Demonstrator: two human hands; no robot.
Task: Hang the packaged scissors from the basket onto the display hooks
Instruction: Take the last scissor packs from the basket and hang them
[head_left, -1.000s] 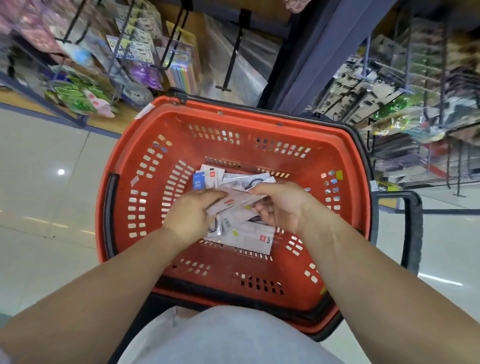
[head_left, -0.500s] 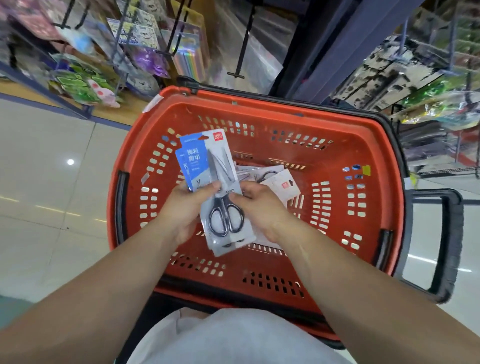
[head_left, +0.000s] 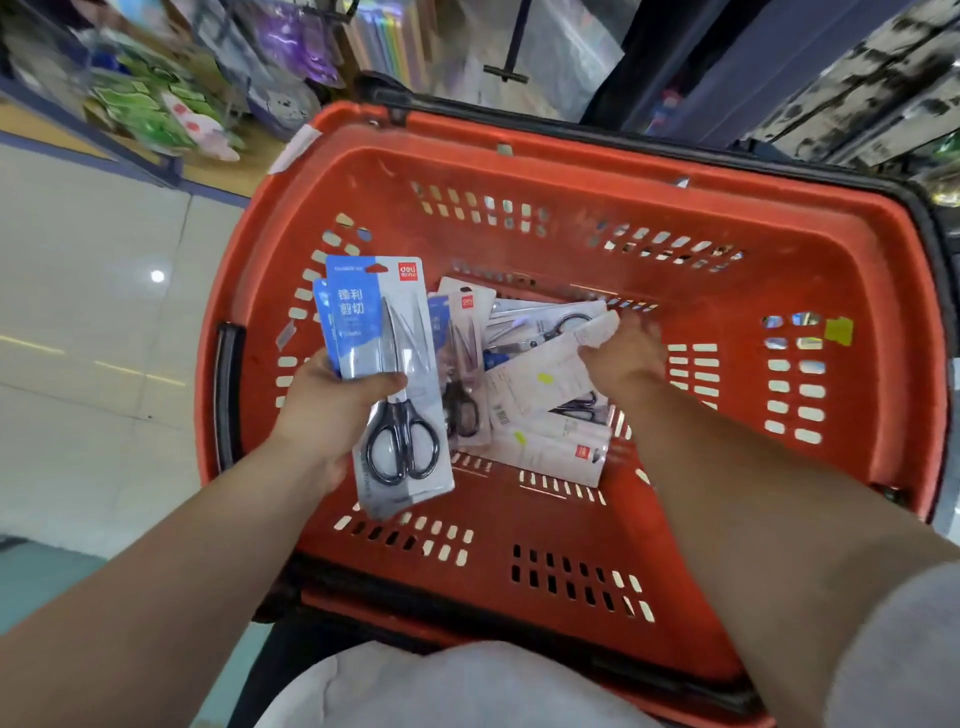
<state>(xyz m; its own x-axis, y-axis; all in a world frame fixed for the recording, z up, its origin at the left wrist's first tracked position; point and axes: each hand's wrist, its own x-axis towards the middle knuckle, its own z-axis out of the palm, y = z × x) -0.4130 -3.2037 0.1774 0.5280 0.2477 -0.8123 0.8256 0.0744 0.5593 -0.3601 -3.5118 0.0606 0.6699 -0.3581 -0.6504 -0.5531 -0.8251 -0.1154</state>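
Two packaged scissors (head_left: 387, 322) at least stand fanned in your left hand (head_left: 332, 410), thumb clamped across the front card and fingers wrapped behind. Their long axis runs nearly upright, blue header and hang slot away from you, black handles toward you. You hold them above the left part of the basket (head_left: 571, 161). The front pack shows a clear blister over steel blades, a blue panel with white characters and a small red logo.

More loose packs (head_left: 540, 395) lie criss-crossed on the basket floor, some face up, some showing white backs. Your right hand (head_left: 623, 353) is down on their far right edge, fingers curled over a white card. Whether they have pinched it, you cannot tell from here.

That hand is the nearer to the pile, so the gathering is likely its job. A black display hook (head_left: 511, 57) juts out beyond the basket's far rim, blurred.
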